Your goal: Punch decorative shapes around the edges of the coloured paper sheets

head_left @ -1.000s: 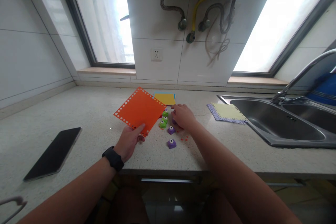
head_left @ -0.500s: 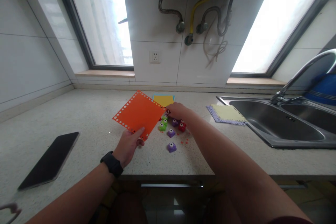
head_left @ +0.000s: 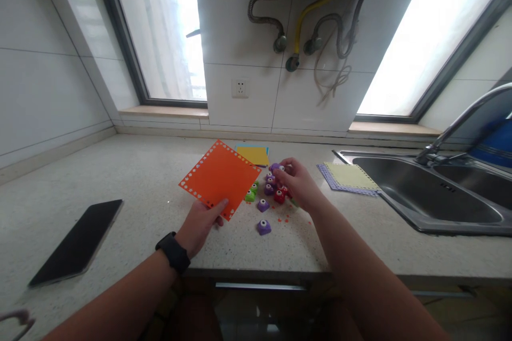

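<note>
The right hand [head_left: 299,184] is pinching a small purple punch [head_left: 275,167] in its fingers, lifted just above the cluster of punches [head_left: 269,197]. The left hand [head_left: 200,222] is gripping the orange sheet [head_left: 220,177] by its near corner, tilted over the counter [head_left: 120,181]. Sliding the punch squarely onto an unpunched edge looks wise; the phone [head_left: 76,242] and sink [head_left: 416,192] are lying well apart.

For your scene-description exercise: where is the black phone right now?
In the head view, the black phone lies flat on the countertop at the far left, beyond the left hand that holds the orange sheet.
</note>
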The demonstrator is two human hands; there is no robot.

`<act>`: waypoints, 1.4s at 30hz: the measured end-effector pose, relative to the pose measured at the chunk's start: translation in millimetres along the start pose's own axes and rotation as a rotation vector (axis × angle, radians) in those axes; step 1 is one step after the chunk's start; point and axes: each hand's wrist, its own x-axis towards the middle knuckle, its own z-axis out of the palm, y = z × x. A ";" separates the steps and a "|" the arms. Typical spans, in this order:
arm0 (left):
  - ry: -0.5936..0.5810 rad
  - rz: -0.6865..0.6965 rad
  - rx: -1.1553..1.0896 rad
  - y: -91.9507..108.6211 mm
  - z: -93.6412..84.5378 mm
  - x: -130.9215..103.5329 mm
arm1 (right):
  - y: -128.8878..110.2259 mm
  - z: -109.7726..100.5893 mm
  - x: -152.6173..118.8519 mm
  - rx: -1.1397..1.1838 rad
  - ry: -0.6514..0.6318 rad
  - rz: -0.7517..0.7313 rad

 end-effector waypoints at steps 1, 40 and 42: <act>-0.005 0.006 0.017 -0.2 0.3 -0.8 | 2.3 1.3 -10.7 0.157 0.009 0.040; -0.113 0.089 0.458 1.7 -9.2 -12.0 | 32.9 26.0 -61.9 0.604 -0.057 -0.034; -0.117 0.102 0.456 1.1 -8.8 -11.8 | 33.2 26.4 -61.9 0.609 -0.060 -0.031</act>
